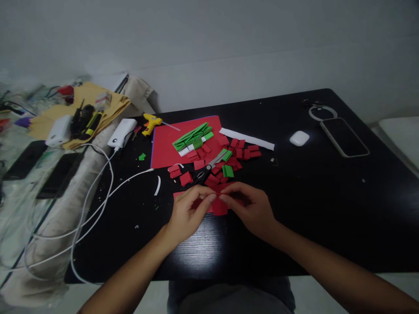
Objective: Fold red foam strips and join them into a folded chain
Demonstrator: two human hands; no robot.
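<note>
Between my two hands is a piece of red paper (220,206), pinched near its upper edge. My left hand (194,208) grips it from the left with thumb and forefinger, and my right hand (251,206) does the same from the right. Just beyond the fingertips lie several folded red paper pieces (237,163) and a green folded piece (228,171). Scissors (214,162) rest among them, partly covered by paper. A bundle of folded green strips (193,137) sits on a red sheet (163,150) farther back.
A yellow glue gun (151,124) and a white power bank (122,133) with a cable stand at the back left. A white paper strip (247,138) lies behind the red pieces. On the right are a white earbud case (299,138) and a phone (345,137) on the black table (327,218).
</note>
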